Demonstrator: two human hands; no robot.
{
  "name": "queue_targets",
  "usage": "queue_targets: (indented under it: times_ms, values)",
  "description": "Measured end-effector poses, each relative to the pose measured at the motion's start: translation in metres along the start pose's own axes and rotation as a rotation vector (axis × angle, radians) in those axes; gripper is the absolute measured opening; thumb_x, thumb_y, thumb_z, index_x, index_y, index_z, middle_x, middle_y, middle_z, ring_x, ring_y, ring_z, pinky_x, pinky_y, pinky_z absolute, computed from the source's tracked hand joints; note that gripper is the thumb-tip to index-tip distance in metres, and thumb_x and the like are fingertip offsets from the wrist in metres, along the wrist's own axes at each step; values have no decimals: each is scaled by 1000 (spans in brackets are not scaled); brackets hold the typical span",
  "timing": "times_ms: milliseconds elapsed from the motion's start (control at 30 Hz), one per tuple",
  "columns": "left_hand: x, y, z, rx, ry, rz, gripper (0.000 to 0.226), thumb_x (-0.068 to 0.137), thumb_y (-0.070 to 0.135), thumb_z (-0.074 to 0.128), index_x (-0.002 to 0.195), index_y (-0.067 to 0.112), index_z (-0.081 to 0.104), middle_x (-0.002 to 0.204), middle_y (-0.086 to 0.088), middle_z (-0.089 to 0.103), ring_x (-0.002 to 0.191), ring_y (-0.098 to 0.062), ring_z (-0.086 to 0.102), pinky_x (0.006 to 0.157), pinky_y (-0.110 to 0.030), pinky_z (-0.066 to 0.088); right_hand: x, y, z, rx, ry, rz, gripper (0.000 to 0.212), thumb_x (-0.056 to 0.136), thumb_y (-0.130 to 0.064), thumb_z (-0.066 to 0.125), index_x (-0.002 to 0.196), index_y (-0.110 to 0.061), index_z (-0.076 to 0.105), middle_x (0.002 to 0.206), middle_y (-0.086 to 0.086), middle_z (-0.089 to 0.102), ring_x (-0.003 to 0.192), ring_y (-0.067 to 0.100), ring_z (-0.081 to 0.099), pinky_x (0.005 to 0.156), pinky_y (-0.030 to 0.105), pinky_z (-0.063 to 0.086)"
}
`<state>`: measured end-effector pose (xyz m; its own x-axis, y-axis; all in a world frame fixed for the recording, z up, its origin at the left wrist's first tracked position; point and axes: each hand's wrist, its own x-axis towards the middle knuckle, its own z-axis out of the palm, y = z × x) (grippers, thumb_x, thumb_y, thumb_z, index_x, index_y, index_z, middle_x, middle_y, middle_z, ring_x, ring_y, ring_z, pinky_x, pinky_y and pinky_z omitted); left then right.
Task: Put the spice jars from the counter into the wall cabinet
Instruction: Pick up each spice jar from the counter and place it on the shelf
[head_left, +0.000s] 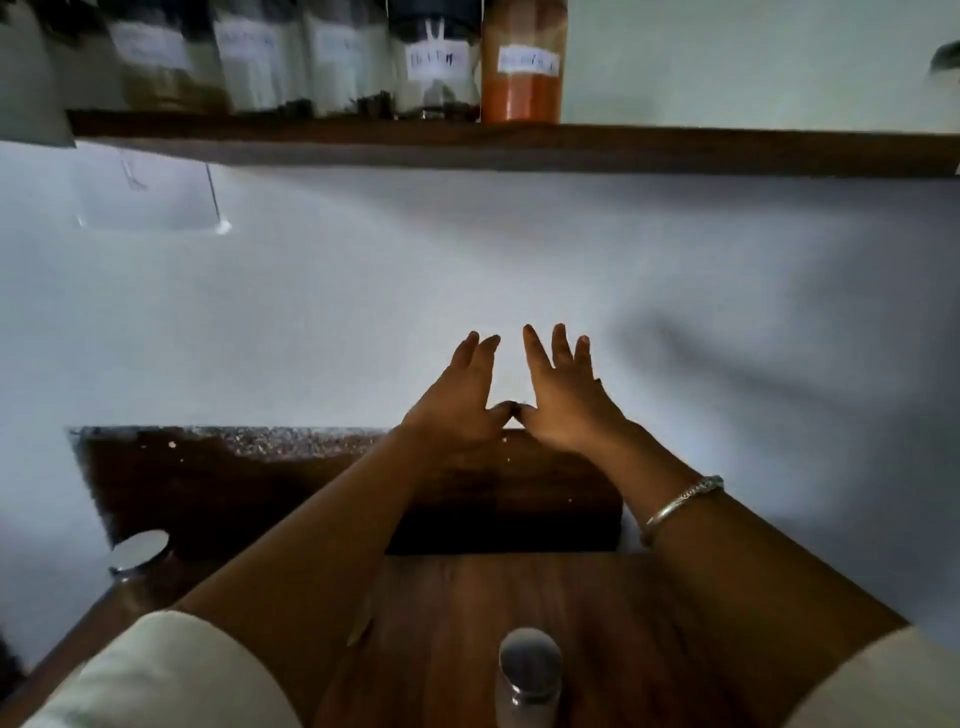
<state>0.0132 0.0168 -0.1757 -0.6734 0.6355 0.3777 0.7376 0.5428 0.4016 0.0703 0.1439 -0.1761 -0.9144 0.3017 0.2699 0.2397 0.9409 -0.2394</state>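
Five labelled spice jars (343, 57) are stood upright in a row, touching, on the cabinet's dark wooden shelf (675, 148), the rightmost jar (522, 67) filled with orange powder, while a metal-capped jar (529, 675) is seen below on the wooden tabletop (467, 597).

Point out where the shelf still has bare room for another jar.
Free: the dark wooden shelf right of the orange-powder jar. Crowded: the labelled clear jars to its left stand close together. Both hands are empty.

Shelf jars (332, 57) cropped at top; labels blurred, unreadable.
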Motion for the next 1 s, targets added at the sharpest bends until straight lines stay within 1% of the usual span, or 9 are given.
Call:
queue_targets:
  times_ms: [100, 233, 367, 433, 500, 633, 800, 900, 1000]
  values:
    - [-39, -16, 47, -12, -149, -71, 88, 86, 28, 64, 151, 13, 7, 159, -12, 4, 147, -26, 13, 115, -34, 22, -41, 12, 58, 5, -138, 48, 87, 92, -43, 52, 150, -23, -9, 158, 15, -14, 144, 42, -13, 114, 61, 15]
    - [-92, -31, 113, -56, -313, -167, 87, 85, 25, 66, 150, 14, 10, 158, -13, 6, 146, -28, 12, 116, -35, 22, -91, 30, 138, -33, -336, 76, 83, 92, -45, 46, 151, -15, -4, 159, 17, -4, 144, 44, -5, 115, 60, 14]
    - [-135, -45, 169, -58, -455, -215, 80, 89, 25, 61, 150, 10, 12, 157, -13, 11, 146, -29, 13, 114, -35, 25, -137, 44, 187, -190, -144, -57, 82, 85, -46, 56, 146, -1, 26, 151, 20, 30, 140, 37, 31, 114, 50, 27]
    - [-152, -49, 190, -84, -486, -253, 77, 88, 26, 62, 148, 11, 18, 155, -13, 19, 141, -31, 25, 110, -35, 32, -154, 54, 209, -93, -312, 22, 89, 87, -49, 54, 150, -6, 9, 157, 19, 13, 146, 34, 11, 119, 49, 10]
    - [-165, -50, 205, -116, -518, -283, 75, 87, 25, 63, 148, 12, 20, 154, -13, 22, 138, -32, 31, 108, -37, 35, -163, 68, 234, 31, -491, 143, 101, 82, -56, 55, 150, -13, -5, 159, 18, -2, 147, 36, -4, 119, 53, 3]
    - [-179, -52, 228, -160, -554, -350, 85, 88, 24, 62, 151, 15, 6, 157, -14, 15, 141, -33, 27, 111, -42, 32, -175, 77, 255, 114, -478, 179, 105, 83, -50, 61, 150, -9, -9, 159, 15, -1, 147, 34, -2, 120, 49, -1]
    - [-180, -49, 248, -260, -595, -486, 98, 90, 13, 58, 147, 14, -22, 157, -16, 15, 138, -35, 34, 110, -44, 36, -178, 81, 270, 302, -356, 304, 100, 76, -36, 75, 148, -16, 8, 147, 9, 36, 133, 29, 42, 110, 40, 37]
    - [-180, -49, 254, -284, -588, -510, 101, 89, 10, 58, 145, 14, -26, 155, -18, 20, 129, -35, 46, 103, -45, 45, -175, 81, 279, 390, -312, 396, 89, 74, -38, 76, 143, -19, 22, 136, 7, 49, 123, 26, 52, 101, 36, 47]
    - [-179, -50, 255, -326, -549, -518, 104, 86, 10, 62, 147, 13, -22, 155, -15, 22, 132, -33, 44, 104, -40, 42, -172, 81, 280, 379, -258, 430, 75, 78, -35, 73, 139, -18, 34, 133, 7, 54, 122, 26, 54, 101, 37, 47]
